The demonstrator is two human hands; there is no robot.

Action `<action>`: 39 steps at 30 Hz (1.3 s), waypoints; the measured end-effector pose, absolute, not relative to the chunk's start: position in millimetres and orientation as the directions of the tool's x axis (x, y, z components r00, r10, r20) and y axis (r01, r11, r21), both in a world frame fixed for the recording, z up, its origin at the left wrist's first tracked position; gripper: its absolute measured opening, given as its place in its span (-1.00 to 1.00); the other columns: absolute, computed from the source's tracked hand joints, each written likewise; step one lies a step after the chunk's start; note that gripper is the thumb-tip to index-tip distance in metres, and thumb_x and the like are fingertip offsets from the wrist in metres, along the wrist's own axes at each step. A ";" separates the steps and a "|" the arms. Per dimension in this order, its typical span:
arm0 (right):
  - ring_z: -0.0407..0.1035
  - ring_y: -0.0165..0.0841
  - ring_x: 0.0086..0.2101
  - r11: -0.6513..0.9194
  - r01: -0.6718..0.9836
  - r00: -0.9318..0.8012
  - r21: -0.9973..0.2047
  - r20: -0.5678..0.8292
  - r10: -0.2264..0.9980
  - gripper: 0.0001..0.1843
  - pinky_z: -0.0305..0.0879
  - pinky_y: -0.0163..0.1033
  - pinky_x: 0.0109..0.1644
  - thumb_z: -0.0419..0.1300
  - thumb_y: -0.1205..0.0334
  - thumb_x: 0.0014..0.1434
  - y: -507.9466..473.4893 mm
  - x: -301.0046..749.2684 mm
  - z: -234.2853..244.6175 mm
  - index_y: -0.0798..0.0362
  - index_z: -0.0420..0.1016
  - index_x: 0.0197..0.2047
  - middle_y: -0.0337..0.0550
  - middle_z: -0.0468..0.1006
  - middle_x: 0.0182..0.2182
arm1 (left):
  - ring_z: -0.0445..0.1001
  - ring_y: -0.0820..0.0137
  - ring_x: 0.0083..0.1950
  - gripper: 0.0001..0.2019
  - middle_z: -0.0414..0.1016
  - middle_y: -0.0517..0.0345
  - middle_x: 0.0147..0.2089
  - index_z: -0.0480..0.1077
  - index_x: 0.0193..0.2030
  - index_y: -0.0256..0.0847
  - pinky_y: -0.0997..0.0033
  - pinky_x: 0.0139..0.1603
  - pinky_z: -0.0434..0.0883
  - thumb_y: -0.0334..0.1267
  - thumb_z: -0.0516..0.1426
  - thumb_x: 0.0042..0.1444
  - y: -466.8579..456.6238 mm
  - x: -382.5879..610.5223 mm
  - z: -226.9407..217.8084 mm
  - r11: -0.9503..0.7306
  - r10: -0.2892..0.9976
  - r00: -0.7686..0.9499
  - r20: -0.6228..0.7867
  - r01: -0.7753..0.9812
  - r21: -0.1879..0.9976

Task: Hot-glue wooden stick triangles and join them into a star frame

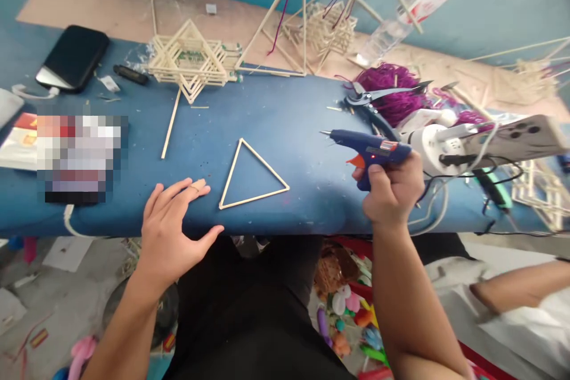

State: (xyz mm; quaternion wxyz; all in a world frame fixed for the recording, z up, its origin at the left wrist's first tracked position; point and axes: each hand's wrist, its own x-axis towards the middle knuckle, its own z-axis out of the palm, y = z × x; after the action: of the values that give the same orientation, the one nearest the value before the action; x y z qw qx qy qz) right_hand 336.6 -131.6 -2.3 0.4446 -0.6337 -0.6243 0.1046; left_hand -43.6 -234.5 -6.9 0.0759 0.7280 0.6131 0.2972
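Observation:
A triangle of thin wooden sticks lies flat on the blue table near its front edge. My left hand rests open on the table edge just left of the triangle, fingers spread, holding nothing. My right hand is closed round the handle of a blue glue gun with an orange trigger. The gun's nozzle points left, held a little above the table to the right of the triangle.
A loose stick and a layered stick star lie behind. A tall stick pyramid, purple yarn, scissors, a power strip, two phones and another person's arm at right surround the work spot.

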 end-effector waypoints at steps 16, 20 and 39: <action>0.60 -0.04 -0.27 0.129 0.910 0.009 -0.394 0.330 0.944 -0.74 0.53 0.09 -0.04 0.26 0.09 0.33 -49.3 351.7 36.5 -0.01 0.51 0.03 -0.06 0.68 -0.35 | 0.61 -0.11 0.36 -0.46 0.69 -0.09 0.26 0.42 0.31 -0.03 -0.36 0.58 0.29 -0.14 0.40 0.22 -233.0 -48.1 -12.0 -0.240 0.929 0.068 0.364 0.861 0.449; 0.60 0.02 -0.22 0.129 0.948 -0.023 -0.292 0.341 0.940 -0.75 0.53 0.12 -0.06 0.29 0.06 0.32 -38.8 360.7 41.8 0.00 0.51 -0.02 0.02 0.68 -0.30 | 0.60 -0.11 0.37 -0.42 0.68 -0.06 0.29 0.43 0.33 0.00 -0.35 0.58 0.28 -0.12 0.42 0.19 -233.1 -51.2 -15.5 -0.239 0.933 0.077 0.351 0.862 0.446; 0.46 -0.05 0.17 0.419 0.853 -0.305 -0.310 0.355 0.884 -0.45 0.45 0.20 0.36 0.06 0.25 0.43 -45.7 353.0 22.2 -0.13 0.51 0.42 0.10 0.52 0.19 | 0.60 -0.08 0.37 -0.51 0.70 -0.05 0.26 0.45 0.29 -0.03 -0.35 0.59 0.26 -0.16 0.36 0.24 -233.1 -49.2 -13.1 -0.246 0.931 0.071 0.357 0.845 0.474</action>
State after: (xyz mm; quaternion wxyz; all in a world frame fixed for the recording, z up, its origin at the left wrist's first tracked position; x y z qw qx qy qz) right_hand 353.0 -45.7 22.2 0.2408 -0.5381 -0.8071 0.0316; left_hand -49.2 -233.1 -13.1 0.0706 0.7284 0.6098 0.3044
